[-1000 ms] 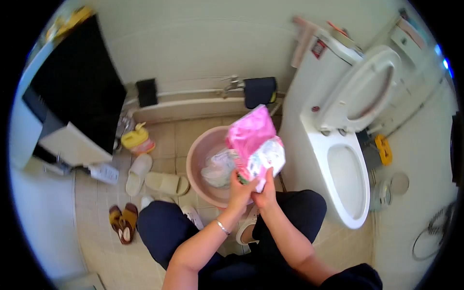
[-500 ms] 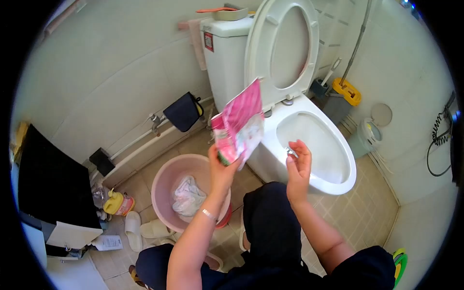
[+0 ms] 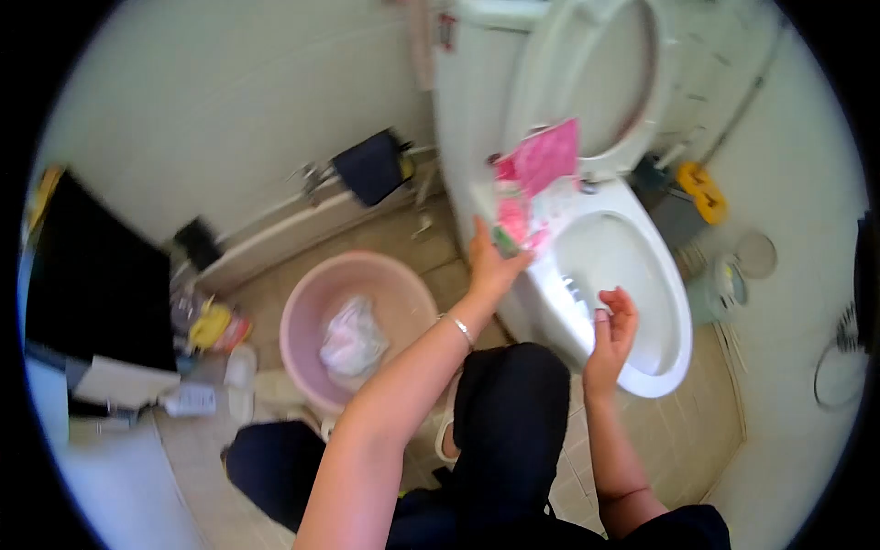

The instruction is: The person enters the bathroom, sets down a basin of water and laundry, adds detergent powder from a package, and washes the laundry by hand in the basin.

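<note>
My left hand (image 3: 500,270) is closed round the lower end of a pink and white printed plastic pouch (image 3: 547,158), tilted up beside the toilet bowl. My right hand (image 3: 614,332) is over the bowl's front, its fingers curled, with a gap between thumb and fingertips. Just left of those fingertips a small silvery scrap (image 3: 575,291) shows as a blurred streak, apparently apart from them. The white toilet (image 3: 674,353) has its seat and lid (image 3: 655,92) raised. To the left, on the floor, a pink basin (image 3: 298,316) holds a bunched white cloth (image 3: 353,337).
A dark cloth pouch (image 3: 374,168) hangs by the wall pipe and tap. Pale slippers (image 3: 241,371) and a yellow bottle (image 3: 211,327) lie left of the basin. A yellow-topped mop bucket (image 3: 702,194) and a greenish bin (image 3: 720,289) stand right of the toilet.
The view has shifted and blurred. My left hand and the pouch have moved right, nearer the bowl. The silvery scrap, earlier between my right fingertips, now shows to their left.
</note>
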Available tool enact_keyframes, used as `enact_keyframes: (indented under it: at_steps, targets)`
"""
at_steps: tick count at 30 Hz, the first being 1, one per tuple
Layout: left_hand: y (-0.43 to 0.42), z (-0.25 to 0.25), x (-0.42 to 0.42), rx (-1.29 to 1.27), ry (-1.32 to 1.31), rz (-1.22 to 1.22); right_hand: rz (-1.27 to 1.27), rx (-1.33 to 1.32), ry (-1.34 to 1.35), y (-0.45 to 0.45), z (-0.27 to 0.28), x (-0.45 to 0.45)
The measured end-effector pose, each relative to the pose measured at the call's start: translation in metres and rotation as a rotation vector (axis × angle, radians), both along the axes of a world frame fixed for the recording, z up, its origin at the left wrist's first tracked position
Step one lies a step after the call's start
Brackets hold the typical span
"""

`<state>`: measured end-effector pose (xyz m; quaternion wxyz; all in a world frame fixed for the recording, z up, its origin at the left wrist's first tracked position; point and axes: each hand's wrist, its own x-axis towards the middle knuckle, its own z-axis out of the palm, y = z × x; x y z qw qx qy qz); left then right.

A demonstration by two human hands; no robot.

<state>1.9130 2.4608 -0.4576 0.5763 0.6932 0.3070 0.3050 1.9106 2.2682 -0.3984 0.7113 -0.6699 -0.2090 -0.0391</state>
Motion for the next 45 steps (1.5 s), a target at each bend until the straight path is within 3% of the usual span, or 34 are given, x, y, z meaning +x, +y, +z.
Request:
enact_keyframes:
  at_steps: [3,5,6,7,9,10,11,13,15,17,19,21,23,24,26,27,29,30,32,34,36,38,39,41,44,45]
  targets:
    - [0.008,-0.002,-0.073,-0.08,-0.096,0.021,0.26,-0.012,-0.077,0.033,0.017,-0.024]
    - [0.015,-0.043,-0.132,-0.113,-0.193,0.204,0.573,-0.353,-0.179,0.076,0.033,-0.044]
    - [0.012,-0.047,-0.165,-0.207,-0.1,0.396,0.755,-0.489,-0.257,0.103,0.033,-0.054]
    - [0.011,-0.048,-0.194,-0.3,-0.007,0.584,0.854,-0.533,-0.496,0.133,0.022,-0.063]
    - [0.025,-0.076,-0.243,-0.782,-0.158,0.667,1.044,-0.665,-0.581,0.195,-0.028,-0.082]
    - [0.03,-0.064,-0.251,-0.776,-0.161,0.677,1.086,-0.793,-0.569,0.227,-0.058,-0.089]
    - [0.034,-0.041,-0.257,-1.021,-0.114,0.79,1.124,-0.922,-0.558,0.254,-0.086,-0.096]
    - [0.048,-0.062,-0.27,-1.262,-0.071,0.906,1.095,-1.008,-0.632,0.29,-0.13,-0.111]
    - [0.07,-0.153,-0.279,-1.174,-0.17,0.863,1.053,-1.094,-0.712,0.32,-0.15,-0.124]
    - [0.078,-0.149,-0.265,-1.166,-0.099,0.988,0.824,-1.13,-0.762,0.326,-0.167,-0.14]
    - [0.083,-0.157,-0.258,-1.169,-0.076,1.151,0.779,-1.136,-0.765,0.325,-0.18,-0.151]
    - [0.088,-0.175,-0.256,-1.219,-0.052,1.131,0.731,-1.151,-0.776,0.325,-0.191,-0.149]
    - [0.091,-0.17,-0.259,-1.262,-0.024,1.107,0.982,-1.292,-0.604,0.331,-0.206,-0.139]
    - [0.092,-0.161,-0.262,-1.201,-0.025,1.063,0.984,-1.3,-0.605,0.329,-0.21,-0.131]
    - [0.091,-0.148,-0.271,-1.14,-0.021,1.016,1.2,-1.155,-0.063,0.321,-0.211,-0.114]
    - [0.09,-0.146,-0.275,-1.078,-0.088,0.992,1.199,-1.156,-0.061,0.314,-0.212,-0.108]
    - [0.087,-0.14,-0.285,-1.001,-0.276,0.902,1.239,-0.797,0.613,0.3,-0.204,-0.104]
    - [0.089,-0.138,-0.29,-1.0,-0.274,0.896,1.234,-0.794,0.614,0.293,-0.201,-0.103]
    - [0.094,-0.128,-0.298,-0.992,-0.298,0.801,1.17,-0.693,0.95,0.279,-0.187,-0.101]
    - [0.097,-0.119,-0.301,-1.024,-0.325,0.765,1.145,-0.648,0.949,0.273,-0.188,-0.102]
    - [0.104,-0.121,-0.305,-1.236,-0.404,0.448,1.125,-0.604,0.943,0.267,-0.188,-0.105]
    - [0.102,-0.112,-0.299,-1.148,-0.372,0.43,1.132,-0.478,0.585,0.264,-0.179,-0.113]
    - [0.1,-0.107,-0.295,-1.066,-0.339,0.419,1.131,-0.471,0.582,0.261,-0.176,-0.119]
    - [0.101,-0.099,-0.283,-0.998,-0.408,0.505,0.979,-0.522,-0.11,0.25,-0.141,-0.141]
    - [0.103,-0.093,-0.272,-0.931,-0.454,0.58,0.93,-0.516,-0.331,0.228,-0.087,-0.177]
    - [0.103,-0.094,-0.273,-1.096,-0.508,0.496,0.925,-0.513,-0.322,0.227,-0.087,-0.184]
